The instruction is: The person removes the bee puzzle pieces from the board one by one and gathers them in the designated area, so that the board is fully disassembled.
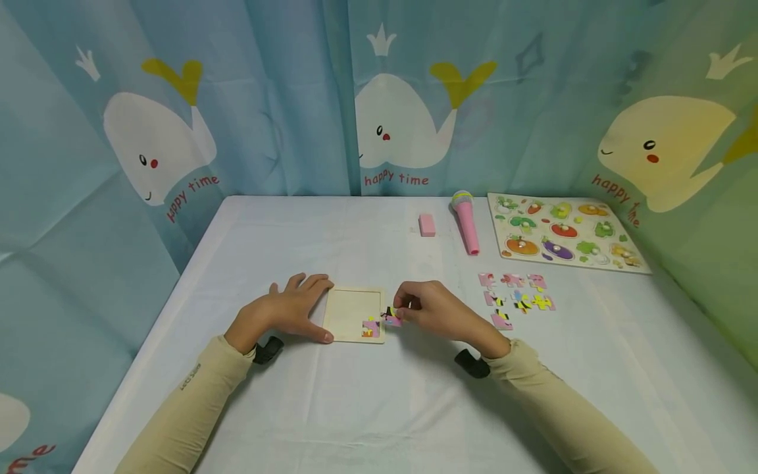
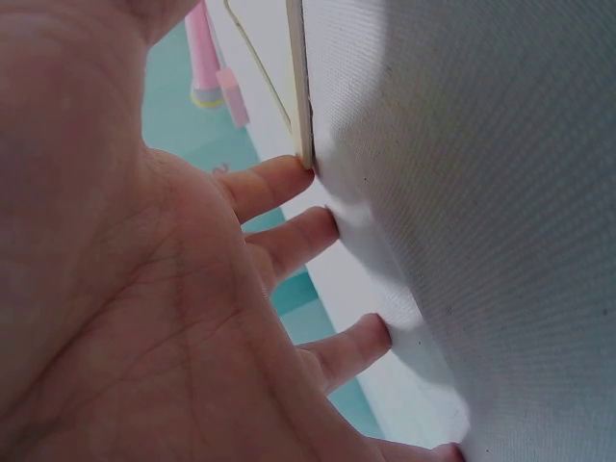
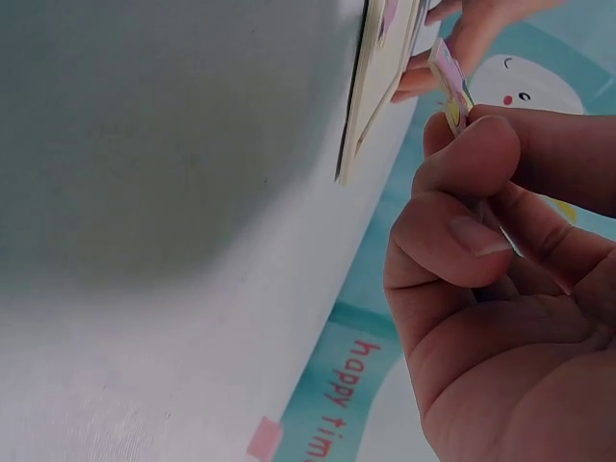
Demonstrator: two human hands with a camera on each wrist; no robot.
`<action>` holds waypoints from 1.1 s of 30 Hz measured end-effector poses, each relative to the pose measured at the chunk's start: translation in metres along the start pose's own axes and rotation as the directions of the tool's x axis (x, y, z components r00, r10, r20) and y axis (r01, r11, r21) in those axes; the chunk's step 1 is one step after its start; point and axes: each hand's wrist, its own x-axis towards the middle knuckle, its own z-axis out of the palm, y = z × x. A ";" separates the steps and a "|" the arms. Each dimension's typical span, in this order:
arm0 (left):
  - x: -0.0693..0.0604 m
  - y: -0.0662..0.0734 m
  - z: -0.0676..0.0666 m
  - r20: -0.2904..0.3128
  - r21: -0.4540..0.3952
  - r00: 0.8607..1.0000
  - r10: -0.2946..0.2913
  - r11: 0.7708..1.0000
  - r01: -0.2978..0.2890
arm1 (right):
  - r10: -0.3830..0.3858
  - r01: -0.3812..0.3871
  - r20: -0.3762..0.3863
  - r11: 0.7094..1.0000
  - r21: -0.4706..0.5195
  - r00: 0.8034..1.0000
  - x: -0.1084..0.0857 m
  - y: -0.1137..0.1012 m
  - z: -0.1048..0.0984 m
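A square wooden puzzle tray [image 1: 349,313] lies on the white table, with one pink puzzle piece [image 1: 371,327] in its lower right corner. My left hand [image 1: 290,308] is spread at the tray's left side; thumb and index finger touch its edge, and the other fingertips rest on the cloth in the left wrist view. My right hand [image 1: 435,309] pinches another jigsaw puzzle piece [image 1: 391,316], pink with yellow and black, between thumb and fingers. That piece is held just above the tray's right edge, tilted in the right wrist view [image 3: 449,82].
Several loose puzzle pieces [image 1: 521,301] lie to the right of my right hand. Behind them are a pink toy microphone [image 1: 466,224], a pink block [image 1: 427,225] and a vegetable peg board [image 1: 568,230]. A blue whale-print curtain [image 1: 296,99] hangs at the table's far edge.
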 end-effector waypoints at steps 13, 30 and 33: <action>0.000 -0.001 0.000 -0.007 -0.005 1.000 -0.002 1.000 0.002 | 0.033 -0.034 -0.037 0.999 -0.011 0.999 -0.015 0.005 -0.012; -0.001 0.000 0.000 -0.007 -0.013 1.000 0.002 1.000 -0.002 | 0.094 -0.094 -0.101 0.996 0.007 0.990 -0.042 0.020 -0.034; 0.000 -0.001 0.000 -0.009 -0.008 1.000 0.000 1.000 0.000 | 0.109 -0.110 -0.104 0.994 0.003 0.989 -0.046 0.021 -0.038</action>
